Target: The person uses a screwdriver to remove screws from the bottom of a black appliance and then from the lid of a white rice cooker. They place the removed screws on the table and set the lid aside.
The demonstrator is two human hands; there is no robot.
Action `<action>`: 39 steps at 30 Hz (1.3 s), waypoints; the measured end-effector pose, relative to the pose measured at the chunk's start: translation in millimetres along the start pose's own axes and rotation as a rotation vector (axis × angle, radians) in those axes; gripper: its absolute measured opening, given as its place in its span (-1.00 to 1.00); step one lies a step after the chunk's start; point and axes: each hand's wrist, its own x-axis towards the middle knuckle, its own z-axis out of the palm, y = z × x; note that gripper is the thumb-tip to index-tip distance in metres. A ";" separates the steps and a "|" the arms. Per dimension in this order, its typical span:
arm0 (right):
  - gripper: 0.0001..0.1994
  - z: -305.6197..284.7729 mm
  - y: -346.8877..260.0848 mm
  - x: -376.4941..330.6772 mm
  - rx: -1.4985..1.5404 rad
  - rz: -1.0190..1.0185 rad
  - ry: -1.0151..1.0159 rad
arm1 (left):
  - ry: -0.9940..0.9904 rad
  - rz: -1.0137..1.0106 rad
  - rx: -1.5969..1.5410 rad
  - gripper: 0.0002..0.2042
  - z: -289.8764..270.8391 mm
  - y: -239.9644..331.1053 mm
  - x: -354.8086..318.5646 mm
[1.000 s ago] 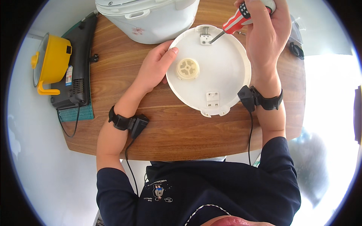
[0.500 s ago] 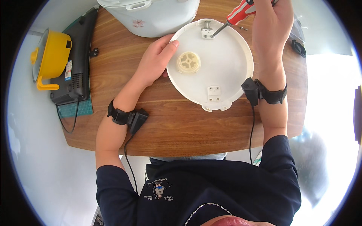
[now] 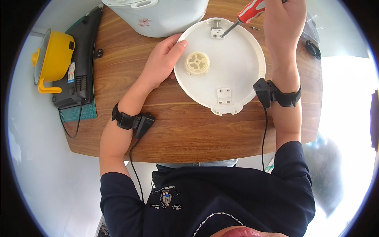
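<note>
A round white plastic lid (image 3: 233, 59) lies with its inner side up on the wooden table. My left hand (image 3: 164, 57) grips its left rim, thumb on top and fingers underneath. In my right hand (image 3: 285, 23) is a red and white screwdriver (image 3: 249, 12), held by the handle. Its tip meets a screw hole of the small white hinge bracket (image 3: 217, 32) at the lid's far edge. A cream round vent cap (image 3: 197, 64) sits inside the lid, left of centre. Nearer me is a second white bracket plate (image 3: 224, 96).
A white rice cooker body (image 3: 158, 17) stands behind the lid. Small screws (image 3: 255, 28) lie right of the lid. At the left, a yellow pot (image 3: 58, 55) rests by a black appliance (image 3: 85, 59) on a green mat (image 3: 81, 113). A black oval part (image 3: 313, 50) lies far right.
Almost nothing differs. The whole view has shifted slightly upward, and the screwdriver stays at the same bracket hole in my right hand.
</note>
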 end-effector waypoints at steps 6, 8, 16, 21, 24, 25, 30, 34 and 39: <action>-0.87 -1.6 4.1 2.7 -0.019 0.044 0.036 | 0.005 0.002 -0.007 -0.53 0.5 2.6 0.0; -0.87 -0.9 3.9 3.8 -0.018 0.089 0.055 | 0.016 0.022 -0.009 -0.55 1.1 2.9 -0.1; -0.87 0.8 5.7 4.4 0.020 0.138 0.083 | 0.021 0.045 -0.001 -0.55 0.8 -1.8 1.8; -0.83 -2.7 18.0 3.8 0.051 -0.051 -0.007 | -0.012 0.004 0.001 -0.52 -2.0 -4.4 1.7; -0.76 -0.6 29.9 3.0 0.131 -0.269 -0.122 | -0.004 0.018 0.003 -0.52 -1.2 -3.4 0.7; -0.74 -0.6 29.5 3.3 0.102 -0.354 -0.152 | -0.001 0.024 0.005 -0.52 -1.2 -2.8 0.1; -0.59 -6.2 18.6 6.9 -0.018 -0.559 -0.223 | -0.035 0.002 -0.005 -0.52 -2.9 -2.3 1.9; -0.48 -10.1 21.5 5.2 0.071 -0.456 -0.265 | -0.018 0.009 -0.005 -0.51 -3.7 -6.5 3.0; -0.44 -8.4 22.1 4.9 0.164 -0.427 -0.253 | -0.021 0.016 0.017 -0.52 -0.2 -1.3 -0.3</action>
